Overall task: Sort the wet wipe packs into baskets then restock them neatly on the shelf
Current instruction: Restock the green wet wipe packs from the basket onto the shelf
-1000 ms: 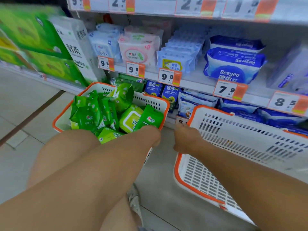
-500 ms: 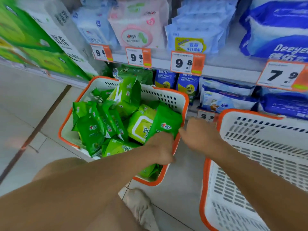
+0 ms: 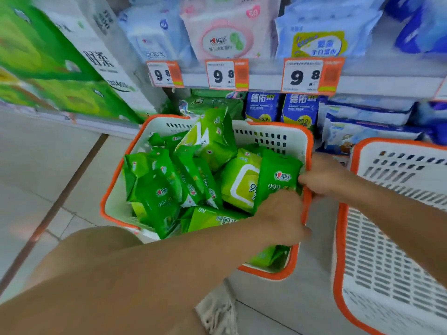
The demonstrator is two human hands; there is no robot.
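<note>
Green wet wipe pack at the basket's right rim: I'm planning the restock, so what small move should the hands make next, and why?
Probably lift the green wet wipe pack out: both the left hand and right hand hold it upright against the orange-rimmed white plastic basket.

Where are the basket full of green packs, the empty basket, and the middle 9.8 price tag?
full basket (image 3: 113, 189), head view, left orange rim.
empty basket (image 3: 338, 238), head view, left orange rim.
middle 9.8 price tag (image 3: 221, 76), head view, printed digits.
</note>
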